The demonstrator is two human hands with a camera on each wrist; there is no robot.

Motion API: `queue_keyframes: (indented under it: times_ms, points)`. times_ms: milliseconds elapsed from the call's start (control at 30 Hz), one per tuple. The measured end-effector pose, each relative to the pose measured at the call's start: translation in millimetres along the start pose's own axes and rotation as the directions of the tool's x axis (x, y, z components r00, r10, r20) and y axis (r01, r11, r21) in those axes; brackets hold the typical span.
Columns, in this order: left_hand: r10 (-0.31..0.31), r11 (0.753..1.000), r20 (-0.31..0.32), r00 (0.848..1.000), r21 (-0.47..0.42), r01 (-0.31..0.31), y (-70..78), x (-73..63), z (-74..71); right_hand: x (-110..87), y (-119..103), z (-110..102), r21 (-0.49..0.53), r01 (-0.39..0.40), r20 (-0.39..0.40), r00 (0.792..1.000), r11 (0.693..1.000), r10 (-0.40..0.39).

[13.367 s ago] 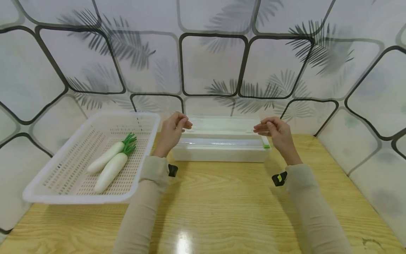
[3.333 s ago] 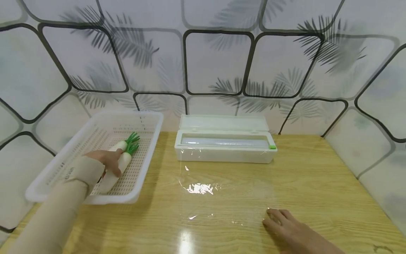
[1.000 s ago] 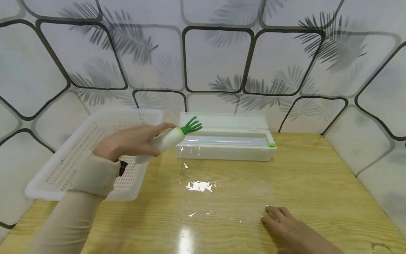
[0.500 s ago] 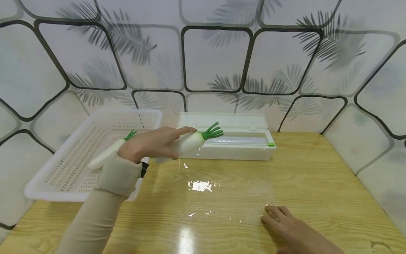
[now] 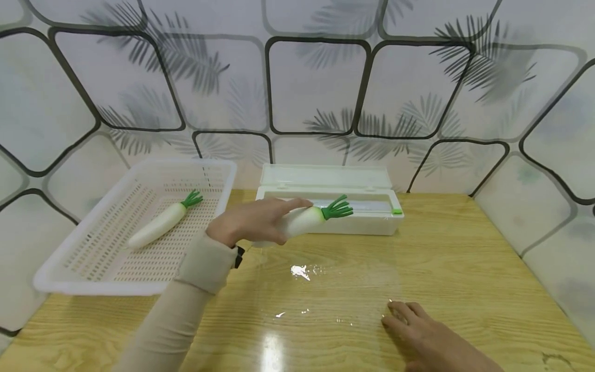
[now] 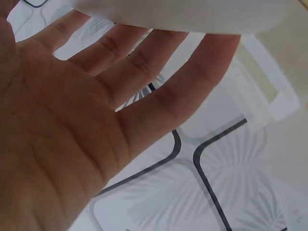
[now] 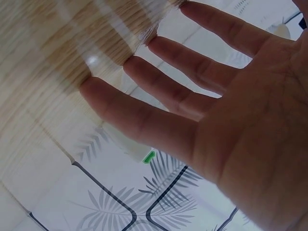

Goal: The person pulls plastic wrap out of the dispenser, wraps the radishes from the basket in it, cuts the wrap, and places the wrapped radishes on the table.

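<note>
In the head view my left hand (image 5: pixel 260 221) holds a white radish (image 5: pixel 303 222) with green leaf stubs, raised in front of the cling film box. The left wrist view shows the fingers (image 6: pixel 166 98) against the underside of the radish (image 6: pixel 192 14). A sheet of clear cling film (image 5: pixel 334 294) runs from the white box (image 5: pixel 353 225) towards me over the table. At its near right corner rests my right hand (image 5: pixel 434 333); in the right wrist view its straight fingers (image 7: pixel 144 115) press their tips on the tabletop.
A second white radish (image 5: pixel 160 226) lies in the white perforated basket (image 5: pixel 48 281) at the left. Behind the film roll, the box's lid (image 5: pixel 325 176) stands open near the patterned wall (image 5: pixel 316 88). The wooden table (image 5: pixel 465 258) extends to the right.
My left hand has reached into the basket, taken one radish and carried it right, past the basket rim. Earlier, film was drawn out of the box. Lately the right hand stays put.
</note>
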State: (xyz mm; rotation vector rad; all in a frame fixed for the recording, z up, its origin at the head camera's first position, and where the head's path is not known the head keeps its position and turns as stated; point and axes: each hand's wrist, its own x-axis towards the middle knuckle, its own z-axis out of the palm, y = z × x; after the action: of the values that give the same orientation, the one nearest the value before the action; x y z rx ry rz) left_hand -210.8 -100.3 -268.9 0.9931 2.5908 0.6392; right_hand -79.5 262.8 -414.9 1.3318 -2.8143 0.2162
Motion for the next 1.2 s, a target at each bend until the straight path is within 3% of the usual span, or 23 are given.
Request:
queue_keyframes:
  times_ms: [233, 400, 533, 700, 900, 1200]
  points:
    - [0.005, 1.000, 0.028, 1.000, -0.009, -0.005, 1.5, 15.2, 16.2, 0.4, 1.0, 2.2, -0.056, 0.007, -0.088, 0.996, 0.998, -0.012]
    - [-0.003, 1.000, 0.042, 0.999, -0.025, 0.004, 3.5, 22.7, 30.1, 2.1, -2.8, -3.2, -0.054, -0.020, -0.053, 0.998, 0.998, 0.017]
    - [0.015, 1.000, 0.033, 0.999, 0.013, -0.015, 4.7, 27.8, 40.6, 2.7, -3.4, -5.2, -0.036, -0.050, -0.001, 0.999, 0.998, 0.050]
    - [0.049, 0.998, 0.032, 0.998, 0.040, -0.050, 6.0, 35.5, 52.7, 0.5, -1.0, -4.0, -0.029, -0.011, 0.002, 1.000, 1.000, 0.011]
    - [-0.009, 1.000, 0.089, 0.996, 0.017, 0.008, 6.1, 43.1, 64.5, -0.5, 0.3, -2.4, -0.041, 0.010, -0.033, 0.999, 0.999, -0.011]
    - [-0.045, 0.995, 0.107, 0.993, 0.096, 0.035, 8.7, 54.5, 76.4, 1.4, 0.0, -4.8, -0.027, -0.003, -0.028, 1.000, 1.000, 0.003]
